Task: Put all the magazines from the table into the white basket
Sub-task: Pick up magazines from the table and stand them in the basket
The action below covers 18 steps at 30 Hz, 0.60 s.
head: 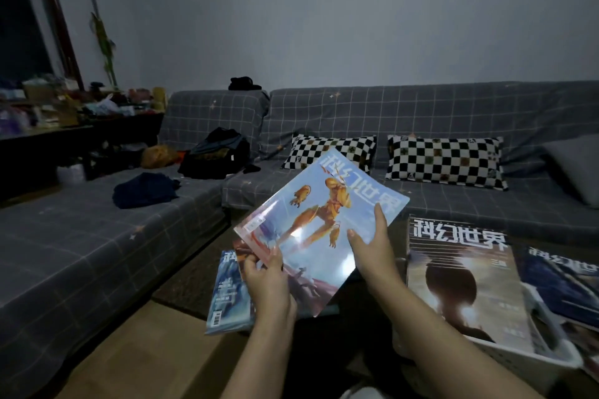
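I hold a glossy light-blue magazine [319,227] with an orange robot figure on its cover, lifted and tilted above the table. My left hand [267,282] grips its lower left edge, together with another magazine just under it. My right hand [372,246] grips its right edge, thumb on the cover. A blue magazine [227,295] lies on the dark table [184,288] below my left hand. The white basket [547,353] stands at the right, and a magazine with a dark sphere cover [460,282] stands tilted in it. A dark-blue magazine [564,282] lies beside it at the far right.
A grey checked L-shaped sofa [324,113] runs behind and to the left, with two checkered pillows [444,157], a dark bag [215,155] and folded dark cloth [146,189]. A cluttered dark side table [81,126] stands at the far left. Wooden floor [136,353] lies below.
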Each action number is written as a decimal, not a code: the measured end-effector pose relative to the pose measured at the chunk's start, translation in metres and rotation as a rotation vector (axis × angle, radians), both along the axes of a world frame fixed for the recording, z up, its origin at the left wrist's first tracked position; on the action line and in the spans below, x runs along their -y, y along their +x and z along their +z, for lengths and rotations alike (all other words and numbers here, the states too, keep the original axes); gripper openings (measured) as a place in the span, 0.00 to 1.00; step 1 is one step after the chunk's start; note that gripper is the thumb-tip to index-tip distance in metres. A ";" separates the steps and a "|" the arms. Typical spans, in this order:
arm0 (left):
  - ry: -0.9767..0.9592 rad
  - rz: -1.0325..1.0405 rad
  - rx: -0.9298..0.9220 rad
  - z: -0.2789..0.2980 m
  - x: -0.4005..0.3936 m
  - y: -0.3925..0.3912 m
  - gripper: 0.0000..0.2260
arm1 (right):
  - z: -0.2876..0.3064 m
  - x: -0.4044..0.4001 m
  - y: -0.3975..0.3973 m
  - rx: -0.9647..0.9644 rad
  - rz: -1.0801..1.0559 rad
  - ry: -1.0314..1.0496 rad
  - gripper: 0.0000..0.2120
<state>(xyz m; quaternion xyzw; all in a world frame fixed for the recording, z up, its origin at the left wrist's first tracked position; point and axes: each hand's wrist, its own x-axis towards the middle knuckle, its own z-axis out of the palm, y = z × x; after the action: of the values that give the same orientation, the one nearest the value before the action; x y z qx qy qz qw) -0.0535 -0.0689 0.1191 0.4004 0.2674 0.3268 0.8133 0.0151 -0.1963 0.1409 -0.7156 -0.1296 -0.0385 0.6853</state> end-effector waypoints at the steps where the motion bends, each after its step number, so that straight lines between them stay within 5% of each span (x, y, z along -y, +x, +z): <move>1: -0.003 -0.047 0.039 0.002 0.007 0.003 0.11 | 0.007 0.008 0.000 0.045 -0.041 0.026 0.33; 6: 0.030 -0.265 0.216 0.013 0.021 0.027 0.16 | 0.029 0.070 0.012 0.151 -0.105 0.003 0.31; 12: 0.428 -0.646 -0.026 0.024 0.055 0.051 0.14 | 0.031 0.152 0.029 0.138 -0.144 -0.109 0.29; 18: 0.653 -0.755 -0.083 0.015 0.109 0.082 0.21 | 0.012 0.209 0.041 0.094 -0.161 -0.267 0.30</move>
<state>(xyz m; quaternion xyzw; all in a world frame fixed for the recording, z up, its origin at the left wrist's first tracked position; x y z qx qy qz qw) 0.0285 -0.1775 0.1337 0.7155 0.0198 0.0601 0.6957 0.0556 -0.4054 0.1534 -0.8058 -0.1079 -0.1091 0.5720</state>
